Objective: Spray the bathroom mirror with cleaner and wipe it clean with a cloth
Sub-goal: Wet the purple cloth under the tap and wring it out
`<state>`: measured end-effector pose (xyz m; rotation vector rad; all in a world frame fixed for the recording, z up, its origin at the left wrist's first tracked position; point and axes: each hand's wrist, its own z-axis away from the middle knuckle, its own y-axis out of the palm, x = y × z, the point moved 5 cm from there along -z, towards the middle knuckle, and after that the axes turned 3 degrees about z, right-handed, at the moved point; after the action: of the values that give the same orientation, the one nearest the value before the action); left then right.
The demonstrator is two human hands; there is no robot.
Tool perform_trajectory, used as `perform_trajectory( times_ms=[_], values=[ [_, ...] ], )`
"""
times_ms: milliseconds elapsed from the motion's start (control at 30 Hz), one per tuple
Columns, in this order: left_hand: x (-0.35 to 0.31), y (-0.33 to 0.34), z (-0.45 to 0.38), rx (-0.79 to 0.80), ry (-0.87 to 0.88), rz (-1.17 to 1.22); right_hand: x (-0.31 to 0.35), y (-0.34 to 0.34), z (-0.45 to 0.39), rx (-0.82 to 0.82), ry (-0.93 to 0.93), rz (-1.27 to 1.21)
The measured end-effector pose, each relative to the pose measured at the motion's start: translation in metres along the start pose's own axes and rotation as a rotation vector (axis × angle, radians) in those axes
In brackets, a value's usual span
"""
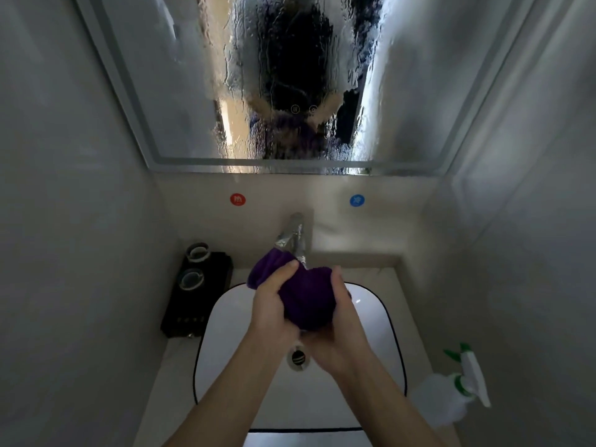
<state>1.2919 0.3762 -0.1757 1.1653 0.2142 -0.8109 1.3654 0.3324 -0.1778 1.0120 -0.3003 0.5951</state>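
Observation:
The bathroom mirror (180, 91) hangs above the sink, and its middle is covered in running droplets and streaks. A bunched purple cloth (304, 295) is held over the white basin (225, 317), just under the chrome tap (295, 240). My left hand (274, 308) grips the cloth's left side and my right hand (338, 327) wraps its right side and underside. The white spray bottle (451, 391) with a green trigger stands on the counter at the right, apart from both hands.
A black tray (206, 295) with two glass cups sits on the counter left of the basin. Red and blue round stickers (238, 199) mark the wall behind the tap. Side walls close in on both sides. The drain (298, 358) shows below my hands.

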Motion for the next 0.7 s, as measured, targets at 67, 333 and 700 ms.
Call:
perform_trajectory(
  times_ms=[67,333,700],
  values=[
    [-0.001,0.002,0.006,-0.023,0.023,0.016,0.009,0.000,-0.006,-0.123,-0.150,-0.021],
    [-0.036,0.021,0.010,-0.009,-0.089,0.012,0.044,0.036,0.031,-0.051,-1.006,0.749],
    [-0.089,0.060,0.013,0.383,-0.360,-0.743,0.049,0.089,0.063,0.668,-1.513,1.516]
  ],
)
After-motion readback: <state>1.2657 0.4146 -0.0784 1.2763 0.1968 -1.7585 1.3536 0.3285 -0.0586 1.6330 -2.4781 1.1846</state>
